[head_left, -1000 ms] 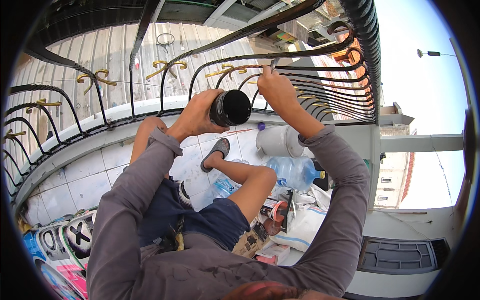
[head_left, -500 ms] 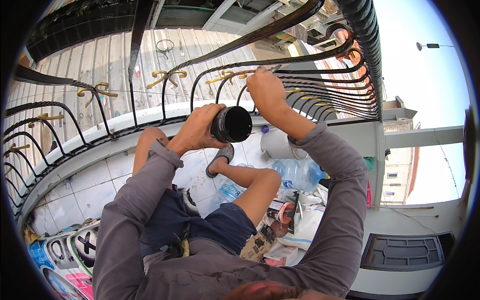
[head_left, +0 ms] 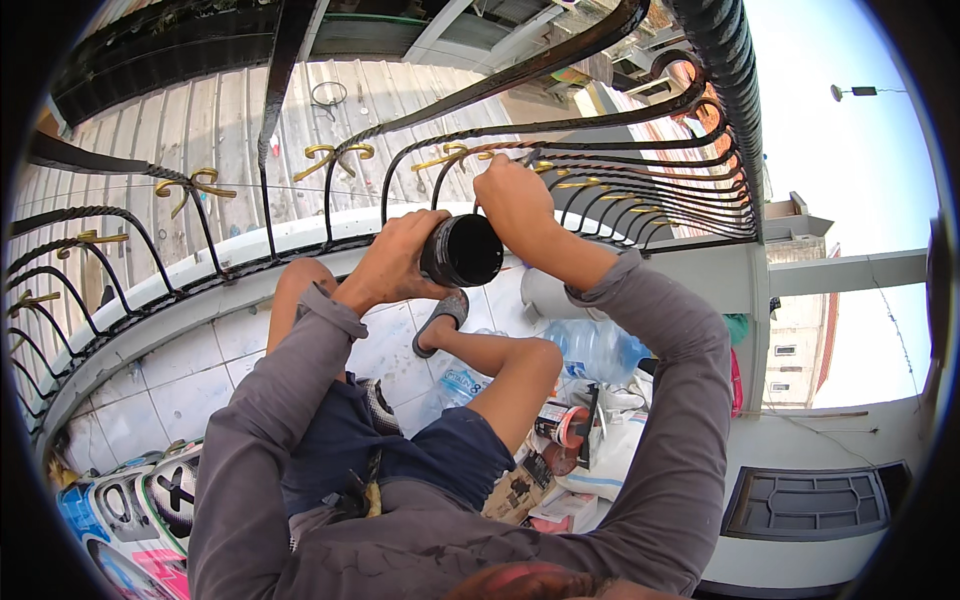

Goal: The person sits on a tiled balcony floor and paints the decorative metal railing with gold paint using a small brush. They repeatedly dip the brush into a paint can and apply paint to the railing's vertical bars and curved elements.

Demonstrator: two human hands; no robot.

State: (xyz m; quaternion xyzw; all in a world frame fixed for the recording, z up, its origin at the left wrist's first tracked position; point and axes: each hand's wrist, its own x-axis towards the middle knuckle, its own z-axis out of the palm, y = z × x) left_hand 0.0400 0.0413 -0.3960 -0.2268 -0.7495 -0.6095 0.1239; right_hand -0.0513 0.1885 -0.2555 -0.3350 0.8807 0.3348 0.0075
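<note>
My left hand (head_left: pixel 392 258) is wrapped around the side of a black cylindrical paint can (head_left: pixel 472 250). The can is tilted so its dark open mouth faces me. Just right of it, my right hand (head_left: pixel 513 205) is closed in front of the black metal railing (head_left: pixel 718 70). From its fist pokes the end of a slim tool (head_left: pixel 532 156), which looks like a paintbrush; most of it is hidden by the fingers. Twisted black bars with gold bow-shaped ornaments (head_left: pixel 335 158) run behind both hands. Some bars near my right hand look reddish-brown.
Below my right forearm are a pale bucket (head_left: pixel 545 295), a large clear blue water bottle (head_left: pixel 590 348), an orange-and-black tin (head_left: pixel 562 424) and white bags (head_left: pixel 615 455). A colourful printed item (head_left: pixel 140 515) lies at lower left. Beyond the railing is a corrugated roof (head_left: pixel 200 120).
My right hand has moved slightly left and down, closer to the paint can, with the slim tool still in it. The left hand and the can have hardly moved.
</note>
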